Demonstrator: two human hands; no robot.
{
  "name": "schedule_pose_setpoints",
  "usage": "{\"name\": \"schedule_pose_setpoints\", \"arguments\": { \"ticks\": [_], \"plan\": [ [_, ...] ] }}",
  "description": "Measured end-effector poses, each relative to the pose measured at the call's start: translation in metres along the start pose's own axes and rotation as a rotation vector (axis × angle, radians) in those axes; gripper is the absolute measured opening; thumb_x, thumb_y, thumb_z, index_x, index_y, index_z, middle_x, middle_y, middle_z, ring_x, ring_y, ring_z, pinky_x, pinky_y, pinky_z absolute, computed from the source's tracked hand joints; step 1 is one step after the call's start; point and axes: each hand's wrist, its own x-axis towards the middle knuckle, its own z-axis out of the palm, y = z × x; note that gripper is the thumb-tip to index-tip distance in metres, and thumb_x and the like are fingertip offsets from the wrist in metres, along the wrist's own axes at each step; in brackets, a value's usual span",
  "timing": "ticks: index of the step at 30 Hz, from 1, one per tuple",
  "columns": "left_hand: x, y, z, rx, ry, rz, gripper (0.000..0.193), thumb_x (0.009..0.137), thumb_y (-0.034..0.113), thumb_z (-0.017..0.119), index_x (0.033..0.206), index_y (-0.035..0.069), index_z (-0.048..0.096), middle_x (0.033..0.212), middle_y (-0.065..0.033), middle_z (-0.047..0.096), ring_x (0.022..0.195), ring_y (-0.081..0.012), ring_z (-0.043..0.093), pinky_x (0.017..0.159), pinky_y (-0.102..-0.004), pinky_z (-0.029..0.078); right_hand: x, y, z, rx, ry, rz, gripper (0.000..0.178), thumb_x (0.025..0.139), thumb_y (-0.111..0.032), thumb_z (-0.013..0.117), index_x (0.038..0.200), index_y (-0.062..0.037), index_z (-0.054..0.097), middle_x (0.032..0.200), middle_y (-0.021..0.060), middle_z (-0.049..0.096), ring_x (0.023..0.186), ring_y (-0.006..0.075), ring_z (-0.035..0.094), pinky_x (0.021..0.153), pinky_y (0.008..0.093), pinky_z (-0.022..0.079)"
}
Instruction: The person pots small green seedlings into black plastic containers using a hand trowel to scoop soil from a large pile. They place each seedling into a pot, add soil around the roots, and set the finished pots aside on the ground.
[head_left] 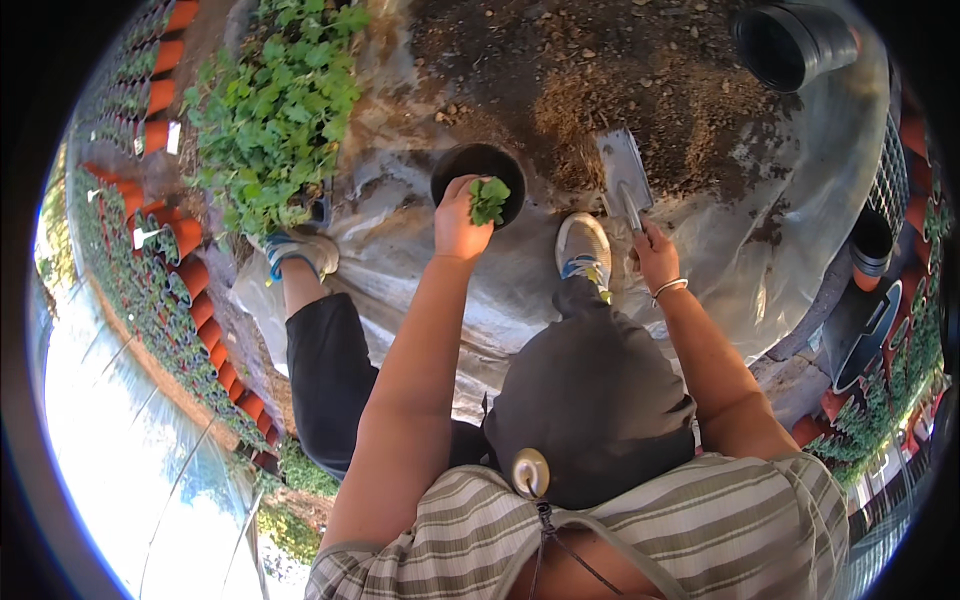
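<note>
My left hand (463, 222) is closed on a small green seedling (489, 201) at the near rim of a round black plant pot (512, 163). The leaves show over the pot's dark inside; the roots and the pot's bottom are hidden. To the right, my right hand (655, 257) grips the handle of a metal hand trowel (624, 170). Its flat blade points away from me and rests at the near edge of a heap of brown soil (580, 90). The pot stands upright on a clear plastic sheet (395, 255).
Densely leaved young plants (275, 110) fill the left side. A stack of black pots (795, 45) lies tilted at the far right, with another black pot (872, 240) nearer. Rows of orange pots (185, 237) line the left edge. My shoes (584, 248) stand on the sheet.
</note>
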Motion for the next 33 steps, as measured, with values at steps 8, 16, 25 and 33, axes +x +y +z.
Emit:
{"name": "schedule_pose_setpoints", "arguments": {
  "ticks": [8, 16, 25, 33],
  "plan": [
    [0.006, 0.005, 0.002, -0.042, -0.018, 0.029, 0.032, 0.07, -0.002, 0.065, 0.1, 0.007, 0.066, 0.106, -0.0102, 0.064, 0.093, -0.0292, 0.064, 0.08, -0.0339, 0.052, 0.098, -0.066, 0.024, -0.073, 0.104, -0.142, 0.043, 0.088, -0.029, 0.054, 0.126, -0.0068, 0.057, 0.078, 0.0152, 0.066, 0.064, 0.0246, 0.062, 0.065, 0.0366, 0.049],
    [-0.002, 0.0, -0.003, -0.082, 0.003, 0.014, 0.04, 0.064, -0.006, 0.063, 0.102, 0.008, 0.065, 0.105, -0.0112, 0.063, 0.094, -0.0306, 0.063, 0.081, -0.0335, 0.052, 0.027, -0.091, 0.026, -0.305, 0.138, -0.469, 0.039, 0.089, -0.027, 0.056, 0.126, -0.0124, 0.058, 0.092, 0.0155, 0.068, 0.083, 0.029, 0.066, 0.074, 0.0374, 0.05],
    [0.0, -0.002, 0.002, -0.012, -0.021, -0.009, 0.036, 0.066, -0.002, 0.063, 0.1, 0.009, 0.066, 0.105, -0.0084, 0.064, 0.097, -0.0285, 0.062, 0.082, -0.0345, 0.052, -0.022, -0.121, 0.04, -0.555, 0.146, -0.748, 0.042, 0.083, -0.02, 0.066, 0.124, -0.0159, 0.059, 0.102, 0.0109, 0.065, 0.085, 0.034, 0.063, 0.072, 0.039, 0.052],
    [0.001, -0.004, -0.001, -0.02, 0.021, 0.12, 0.037, 0.065, -0.004, 0.064, 0.099, 0.008, 0.068, 0.103, -0.0092, 0.065, 0.093, -0.0285, 0.064, 0.082, -0.0337, 0.052, -0.01, 0.028, -0.016, 0.109, 0.015, 0.145, 0.031, 0.089, -0.016, 0.057, 0.118, -0.0055, 0.061, 0.069, 0.0087, 0.061, 0.047, 0.013, 0.054, 0.045, 0.0296, 0.043]
  ]
}}
